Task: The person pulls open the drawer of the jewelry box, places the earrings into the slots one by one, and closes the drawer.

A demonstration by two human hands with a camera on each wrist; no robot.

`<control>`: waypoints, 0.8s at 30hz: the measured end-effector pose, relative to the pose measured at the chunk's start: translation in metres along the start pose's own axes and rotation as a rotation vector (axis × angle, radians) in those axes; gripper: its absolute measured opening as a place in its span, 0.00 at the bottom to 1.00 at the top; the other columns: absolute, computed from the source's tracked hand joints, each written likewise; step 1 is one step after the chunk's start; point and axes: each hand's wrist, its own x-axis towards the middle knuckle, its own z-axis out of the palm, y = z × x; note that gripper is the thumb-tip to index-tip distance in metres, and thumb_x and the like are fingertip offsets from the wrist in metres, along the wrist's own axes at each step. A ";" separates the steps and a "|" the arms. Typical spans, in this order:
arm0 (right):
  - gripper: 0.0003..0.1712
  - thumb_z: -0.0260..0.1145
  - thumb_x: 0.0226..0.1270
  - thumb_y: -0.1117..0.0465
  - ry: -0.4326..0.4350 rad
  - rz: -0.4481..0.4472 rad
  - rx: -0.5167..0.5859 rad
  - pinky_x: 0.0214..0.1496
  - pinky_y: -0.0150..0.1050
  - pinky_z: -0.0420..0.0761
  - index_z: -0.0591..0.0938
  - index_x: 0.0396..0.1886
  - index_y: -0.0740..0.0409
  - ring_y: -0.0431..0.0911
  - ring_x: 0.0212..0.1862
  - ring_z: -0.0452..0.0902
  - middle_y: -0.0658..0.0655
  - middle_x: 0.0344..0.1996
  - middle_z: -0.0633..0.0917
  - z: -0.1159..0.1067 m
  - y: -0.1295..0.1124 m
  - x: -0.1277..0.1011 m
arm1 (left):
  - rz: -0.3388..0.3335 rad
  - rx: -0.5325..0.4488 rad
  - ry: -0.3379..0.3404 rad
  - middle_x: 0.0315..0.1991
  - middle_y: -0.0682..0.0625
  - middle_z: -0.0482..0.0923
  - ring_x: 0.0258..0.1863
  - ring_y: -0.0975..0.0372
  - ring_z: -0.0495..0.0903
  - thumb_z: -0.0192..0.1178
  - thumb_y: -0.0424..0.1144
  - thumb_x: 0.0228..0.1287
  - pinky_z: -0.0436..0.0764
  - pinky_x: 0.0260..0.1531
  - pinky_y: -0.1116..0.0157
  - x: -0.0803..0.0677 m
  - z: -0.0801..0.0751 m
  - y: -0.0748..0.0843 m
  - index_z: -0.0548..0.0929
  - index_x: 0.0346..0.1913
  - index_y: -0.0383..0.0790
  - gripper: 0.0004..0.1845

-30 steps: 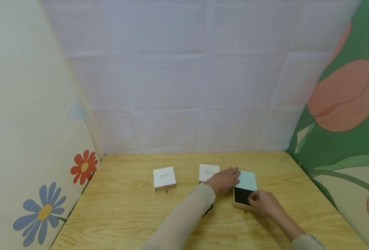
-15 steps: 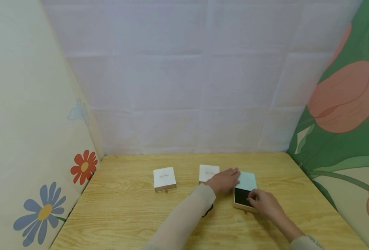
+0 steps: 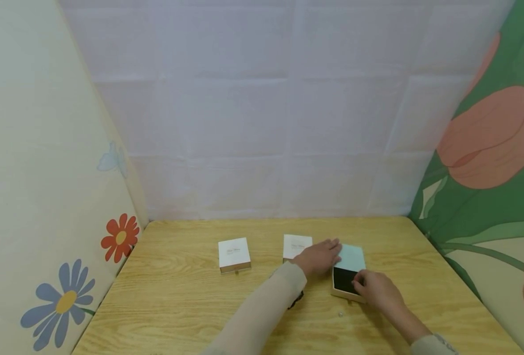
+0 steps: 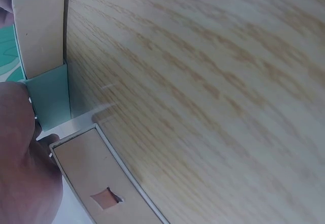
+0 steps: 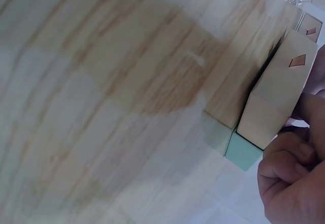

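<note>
A mint-green sleeve box [image 3: 352,257] sits on the table at the right, its cream drawer [image 3: 348,296] pulled toward the near side. Black lining [image 3: 344,280] shows inside the drawer. My left hand [image 3: 318,256] lies with extended fingers at the sleeve's left edge. Over the drawer's right part, my right hand [image 3: 379,291] has its thumb and fingertips brought together at the black lining. Curled fingers [image 5: 284,163] show beside the cream drawer [image 5: 282,89] in the right wrist view; I cannot tell what is between the fingertips. A tiny clear bit [image 3: 340,314] lies in front of the drawer.
Two white lettered boxes stand to the left: one box [image 3: 234,254] farther off, another box [image 3: 296,245] partly behind my left hand. Its drawer front [image 4: 96,168] with a small tab shows in the left wrist view. A white cloth [image 3: 244,123] hangs behind the wooden table [image 3: 177,296].
Both hands hold nearly the same place. My right fingertips make only slight shifts at the black lining, and the box stays where it is.
</note>
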 end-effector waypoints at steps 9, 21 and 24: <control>0.04 0.70 0.66 0.62 -0.006 -0.004 -0.084 0.27 0.42 0.78 0.86 0.33 0.58 0.43 0.26 0.75 0.51 0.25 0.84 0.001 0.001 0.003 | 0.003 0.011 0.004 0.82 0.56 0.46 0.80 0.64 0.50 0.29 0.56 0.84 0.51 0.77 0.71 0.002 0.003 -0.001 0.51 0.82 0.49 0.31; 0.03 0.72 0.64 0.61 0.007 -0.045 -0.116 0.38 0.55 0.85 0.89 0.34 0.55 0.54 0.37 0.86 0.58 0.34 0.89 0.000 0.003 0.000 | 0.007 0.002 0.000 0.82 0.55 0.46 0.80 0.64 0.50 0.29 0.55 0.84 0.51 0.77 0.71 0.003 0.003 -0.002 0.51 0.82 0.49 0.31; 0.03 0.72 0.63 0.61 0.016 -0.052 -0.123 0.38 0.55 0.85 0.89 0.34 0.55 0.55 0.38 0.86 0.58 0.35 0.90 0.001 0.003 -0.001 | 0.012 0.015 -0.002 0.82 0.55 0.46 0.80 0.64 0.50 0.29 0.55 0.84 0.51 0.76 0.71 0.002 0.003 -0.001 0.51 0.82 0.49 0.31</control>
